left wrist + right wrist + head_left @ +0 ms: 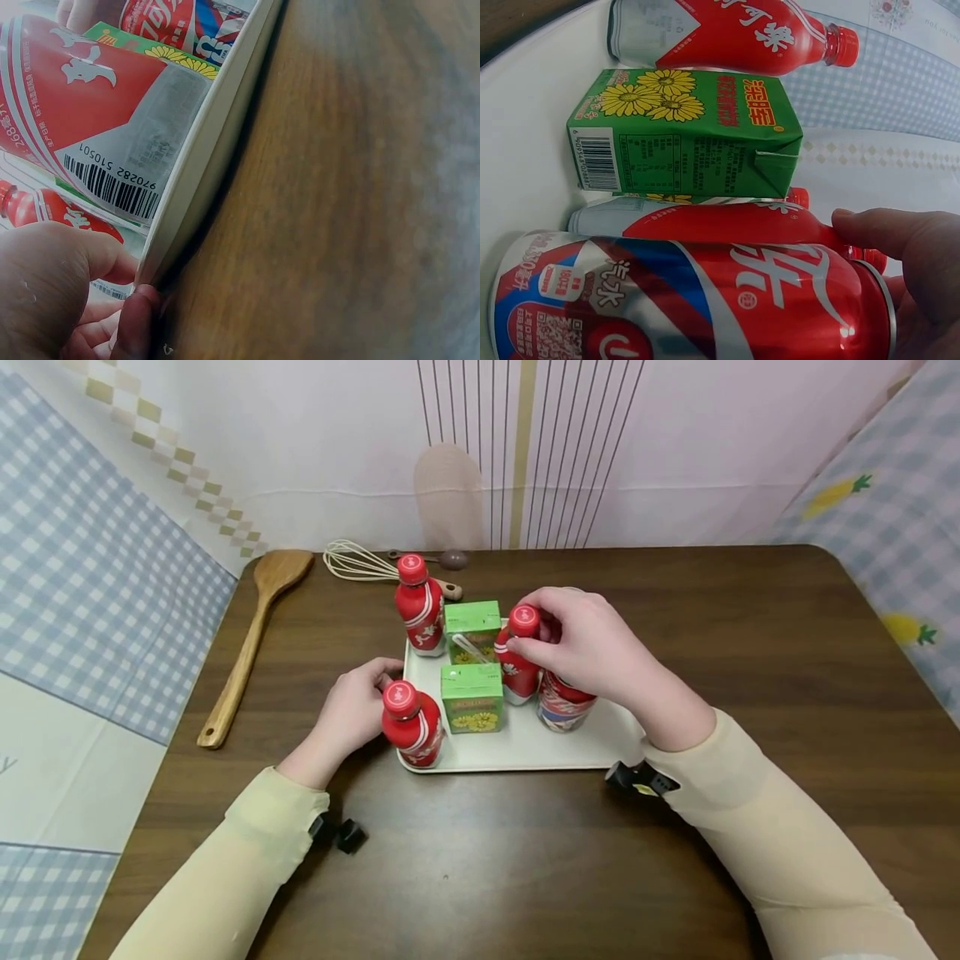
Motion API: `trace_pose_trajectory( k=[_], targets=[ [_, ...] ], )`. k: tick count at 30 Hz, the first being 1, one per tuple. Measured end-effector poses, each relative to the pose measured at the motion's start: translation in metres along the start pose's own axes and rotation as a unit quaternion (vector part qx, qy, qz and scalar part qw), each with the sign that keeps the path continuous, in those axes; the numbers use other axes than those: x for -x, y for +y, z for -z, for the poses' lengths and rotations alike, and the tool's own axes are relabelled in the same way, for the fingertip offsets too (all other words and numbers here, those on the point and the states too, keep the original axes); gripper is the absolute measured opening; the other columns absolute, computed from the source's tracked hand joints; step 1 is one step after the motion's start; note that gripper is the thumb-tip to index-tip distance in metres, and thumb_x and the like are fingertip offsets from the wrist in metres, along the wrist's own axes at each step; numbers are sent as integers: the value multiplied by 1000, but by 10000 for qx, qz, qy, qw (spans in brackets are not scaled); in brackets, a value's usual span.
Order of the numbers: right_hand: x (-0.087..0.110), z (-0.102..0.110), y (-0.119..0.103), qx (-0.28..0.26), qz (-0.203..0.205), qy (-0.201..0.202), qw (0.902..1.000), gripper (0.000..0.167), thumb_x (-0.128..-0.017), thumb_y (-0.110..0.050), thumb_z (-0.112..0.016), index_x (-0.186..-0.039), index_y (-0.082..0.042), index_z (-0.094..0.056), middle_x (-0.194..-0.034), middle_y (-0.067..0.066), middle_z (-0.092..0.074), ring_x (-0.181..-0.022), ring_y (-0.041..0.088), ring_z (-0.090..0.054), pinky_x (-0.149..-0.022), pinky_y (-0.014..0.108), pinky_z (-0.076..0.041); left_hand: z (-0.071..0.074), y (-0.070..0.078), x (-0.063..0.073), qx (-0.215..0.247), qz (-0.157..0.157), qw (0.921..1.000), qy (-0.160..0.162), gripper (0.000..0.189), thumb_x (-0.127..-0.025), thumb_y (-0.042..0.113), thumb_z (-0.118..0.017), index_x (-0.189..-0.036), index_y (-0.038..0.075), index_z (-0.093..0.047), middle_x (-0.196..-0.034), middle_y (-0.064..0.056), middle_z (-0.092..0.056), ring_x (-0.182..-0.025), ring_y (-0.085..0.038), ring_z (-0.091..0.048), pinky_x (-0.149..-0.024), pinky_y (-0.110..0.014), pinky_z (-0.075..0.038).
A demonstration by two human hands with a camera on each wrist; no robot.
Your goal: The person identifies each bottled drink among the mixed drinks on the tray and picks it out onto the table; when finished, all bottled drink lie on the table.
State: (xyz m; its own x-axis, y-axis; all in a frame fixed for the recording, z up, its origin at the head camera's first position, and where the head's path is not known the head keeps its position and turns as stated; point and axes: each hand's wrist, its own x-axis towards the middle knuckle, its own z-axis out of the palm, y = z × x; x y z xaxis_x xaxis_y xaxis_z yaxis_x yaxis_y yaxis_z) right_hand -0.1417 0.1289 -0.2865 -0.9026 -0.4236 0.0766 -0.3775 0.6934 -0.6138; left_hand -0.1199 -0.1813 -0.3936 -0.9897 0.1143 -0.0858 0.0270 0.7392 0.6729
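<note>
My left hand (352, 706) pinches the left edge of a white tray (525, 762); thumb and fingers show on its rim in the left wrist view. With my right hand (592, 639) I hold a red-labelled cola bottle (519, 675) near its neck, upright on the tray. Close by, under that hand, stands a red cola can (564, 706), its top hidden. Left of the held bottle are two green drink cartons, the front one (472, 702) and the rear one (471, 614). Two more red bottles stand at the tray's left, one at the front (414, 731) and one behind (422, 614).
A wooden spatula (251, 652) lies at the table's left. Behind the tray are a whisk (360, 562) and a dark spoon (453, 559). Patterned cloth (300, 443) hangs along the back and sides of the brown table (465, 868).
</note>
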Motion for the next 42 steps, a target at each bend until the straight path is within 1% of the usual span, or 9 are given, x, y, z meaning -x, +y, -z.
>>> trace_pose_trajectory(
  k=[4,8,11,16,22,27,33,39,42],
  targets=[
    [0,-3,2,11,-23,12,10000,31,-92,-24,-77,-119,-11,-69,-103,4,-69,-90,22,-59,-77,38,-51,-4,-4,0,19,0,10000,-17,46,-91,24,-69,-134,7,-65,-92,-9,-67,-79,-25,-60,-72,-37,-47],
    [1,-7,5,22,18,-127,9999,29,-92,-25,-77,-117,-11,-69,-98,3,-67,-86,22,-57,-74,37,-49,-11,-10,4,69,155,9998,-97,46,-91,24,-69,-134,8,-65,-91,-8,-67,-77,-24,-60,-72,-36,-47],
    [0,-9,6,62,100,-108,9999,29,-92,-25,-77,-117,-11,-69,-99,3,-68,-87,21,-57,-74,36,-50,-13,-11,6,132,180,9997,-66,46,-91,23,-69,-134,8,-65,-90,-8,-67,-76,-23,-60,-72,-36,-47],
    [0,-8,7,44,72,-5,10000,31,-92,-25,-77,-118,-11,-69,-104,3,-69,-91,22,-59,-77,37,-52,-12,-9,3,150,93,9998,-31,46,-91,24,-70,-134,8,-65,-92,-9,-67,-78,-25,-61,-72,-37,-48],
    [1,-6,7,-60,24,7,10000,30,-92,-24,-77,-119,-11,-69,-103,4,-69,-89,22,-58,-76,37,-52,-7,-4,3,78,123,9998,-135,47,-91,24,-69,-135,8,-64,-93,-10,-67,-79,-25,-60,-72,-36,-47],
    [2,0,2,-107,124,184,9997,29,-92,-21,-78,-118,-10,-70,-102,4,-69,-88,22,-58,-76,37,-52,-2,-2,3,53,75,9999,-92,46,-91,23,-69,-135,8,-64,-93,-10,-67,-79,-25,-60,-73,-37,-47],
    [2,6,-2,-287,253,409,9984,27,-91,-20,-78,-116,-11,-71,-100,4,-69,-86,21,-57,-75,37,-50,3,-2,2,10,61,9999,-96,46,-91,22,-69,-135,7,-64,-93,-10,-66,-80,-26,-59,-73,-37,-47],
    [6,14,-1,-373,223,642,9970,27,-91,-20,-78,-116,-11,-72,-99,5,-69,-86,22,-56,-73,38,-49,2,-3,-1,-20,-18,10000,-69,46,-91,23,-69,-134,7,-65,-92,-10,-66,-79,-25,-59,-72,-37,-46],
    [7,17,-3,-385,189,726,9964,28,-91,-21,-78,-116,-11,-72,-100,5,-70,-87,22,-56,-73,38,-49,0,-3,0,-9,-9,10000,-73,46,-91,23,-69,-134,7,-65,-91,-10,-66,-78,-25,-59,-72,-37,-46]
  ],
)
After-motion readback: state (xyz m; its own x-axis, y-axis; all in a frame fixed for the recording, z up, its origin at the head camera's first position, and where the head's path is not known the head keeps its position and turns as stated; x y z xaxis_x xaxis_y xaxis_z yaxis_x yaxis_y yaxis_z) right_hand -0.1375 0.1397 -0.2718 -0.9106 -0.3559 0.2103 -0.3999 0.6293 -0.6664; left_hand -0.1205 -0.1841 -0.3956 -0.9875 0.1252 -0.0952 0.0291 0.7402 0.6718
